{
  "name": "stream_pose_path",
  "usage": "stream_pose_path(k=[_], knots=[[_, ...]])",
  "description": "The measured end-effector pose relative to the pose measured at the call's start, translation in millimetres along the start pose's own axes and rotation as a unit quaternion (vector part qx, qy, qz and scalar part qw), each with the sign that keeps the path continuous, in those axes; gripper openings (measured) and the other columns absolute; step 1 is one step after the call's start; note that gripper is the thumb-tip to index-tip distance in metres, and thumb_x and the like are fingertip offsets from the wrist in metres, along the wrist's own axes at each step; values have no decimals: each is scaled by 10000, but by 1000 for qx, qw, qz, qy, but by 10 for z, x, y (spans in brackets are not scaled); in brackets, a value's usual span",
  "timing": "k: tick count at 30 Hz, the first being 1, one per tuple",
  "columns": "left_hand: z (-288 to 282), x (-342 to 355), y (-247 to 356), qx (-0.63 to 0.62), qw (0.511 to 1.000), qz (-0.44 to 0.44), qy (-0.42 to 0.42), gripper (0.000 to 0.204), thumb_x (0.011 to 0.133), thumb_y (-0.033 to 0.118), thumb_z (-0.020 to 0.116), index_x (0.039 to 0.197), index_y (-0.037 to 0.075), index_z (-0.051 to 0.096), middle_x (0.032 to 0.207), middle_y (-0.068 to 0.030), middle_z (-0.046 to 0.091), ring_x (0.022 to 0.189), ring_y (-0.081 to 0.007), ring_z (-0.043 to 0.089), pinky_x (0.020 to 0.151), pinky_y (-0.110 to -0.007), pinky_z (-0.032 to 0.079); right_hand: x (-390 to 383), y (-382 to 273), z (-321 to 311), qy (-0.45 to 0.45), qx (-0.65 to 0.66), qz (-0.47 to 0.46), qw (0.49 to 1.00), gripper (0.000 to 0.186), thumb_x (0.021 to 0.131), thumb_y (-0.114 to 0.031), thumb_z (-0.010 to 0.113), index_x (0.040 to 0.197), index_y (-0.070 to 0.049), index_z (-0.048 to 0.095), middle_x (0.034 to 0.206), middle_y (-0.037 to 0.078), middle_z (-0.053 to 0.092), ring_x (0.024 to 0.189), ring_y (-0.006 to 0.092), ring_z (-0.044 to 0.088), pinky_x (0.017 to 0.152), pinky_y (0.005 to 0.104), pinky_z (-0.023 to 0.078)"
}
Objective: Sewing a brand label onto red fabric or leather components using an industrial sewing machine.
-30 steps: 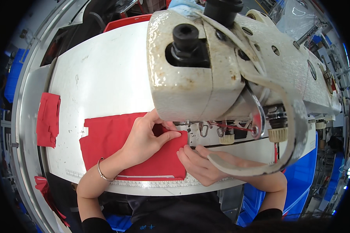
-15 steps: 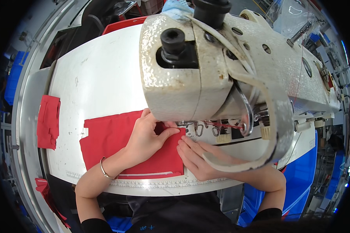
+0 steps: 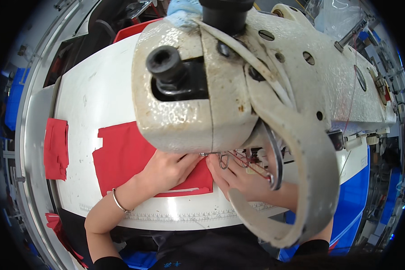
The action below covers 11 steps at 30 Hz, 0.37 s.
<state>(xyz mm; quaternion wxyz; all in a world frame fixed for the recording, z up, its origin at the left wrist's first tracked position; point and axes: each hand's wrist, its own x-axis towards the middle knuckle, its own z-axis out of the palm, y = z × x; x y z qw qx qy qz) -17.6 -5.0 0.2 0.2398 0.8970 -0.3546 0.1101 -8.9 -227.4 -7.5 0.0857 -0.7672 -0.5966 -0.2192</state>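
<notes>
A red fabric panel [image 3: 117, 157] lies flat on the white table beneath the head of a sewing machine [image 3: 175, 123]. My left hand [image 3: 168, 171], with a silver bangle at its wrist, rests over the panel, its fingers closed on the fabric near its right edge; the machine head partly covers the fingertips. Against that same edge lies my right hand [image 3: 243, 182], fingers stretched out and side by side, partly behind the machine's thread guides and a curved pale guard [image 3: 317, 180]. A white strip [image 3: 184, 192] runs along the panel's near edge.
Folded red fabric pieces [image 3: 56, 148] lie at the table's left edge, and more red fabric [image 3: 60, 231] hangs below. A printed ruler [image 3: 175, 217] follows the near edge. Blue bins [image 3: 351, 198] stand at the right. Red thread runs through the machine's guides.
The machine head appears larger and further left and lower in view. My left fingers have closed in beside the right fingertips, and both hands sit further under the machine.
</notes>
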Motion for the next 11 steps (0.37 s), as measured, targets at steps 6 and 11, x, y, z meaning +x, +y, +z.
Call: stream_pose_path(k=[6,11], knots=[[-17,13,-56,-5,1000,-21,-12,233,708,44,706,941,44,690,895,-136,650,789,-301,628,719,-392,517,-64,-5,18,-106,-70,-7,992,435,682,-159,562,1046,76,614,985,191,627,929,303,626,828,368,511],[-4,34,-94,-12,1000,-23,-17,260,729,62,707,989,58,688,946,-154,649,847,-308,627,782,-391,505,-79,-21,61,-103,-36,26,994,506,667,-160,563,1107,89,587,1061,238,605,996,348,612,874,397,502]])
